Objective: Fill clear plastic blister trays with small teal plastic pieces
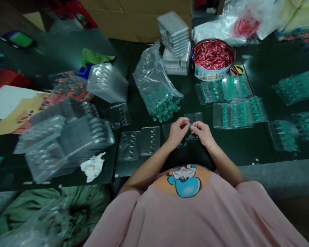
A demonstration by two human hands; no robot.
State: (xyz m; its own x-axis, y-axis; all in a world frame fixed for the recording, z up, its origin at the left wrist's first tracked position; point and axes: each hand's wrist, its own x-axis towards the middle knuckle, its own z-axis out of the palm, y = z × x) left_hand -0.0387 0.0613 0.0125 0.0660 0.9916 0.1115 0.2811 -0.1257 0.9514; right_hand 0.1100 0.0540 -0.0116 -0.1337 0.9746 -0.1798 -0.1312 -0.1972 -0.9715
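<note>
My left hand [178, 131] and my right hand [203, 132] meet at the fingertips near the table's front edge. Between them they pinch a small green translucent plastic piece [190, 126], whose exact kind is too small to make out. Just beneath and behind the hands lies a transparent blister tray [194, 116], partly hidden by the fingers. Beyond my left hand, a heap of similar green pieces [166, 109] spills from the mouth of a transparent plastic bag [153, 73]. Two more blister trays, one [129, 145] beside the other [149, 141], lie flat to the left.
Trays filled with green pieces [238, 114] lie to the right. Behind them stand a round tin [213, 74] with red packets and scissors [237, 70]. Stacked transparent trays rise at the back [173, 34] and left [74, 133]. Crumpled white tissue [92, 167] sits front left.
</note>
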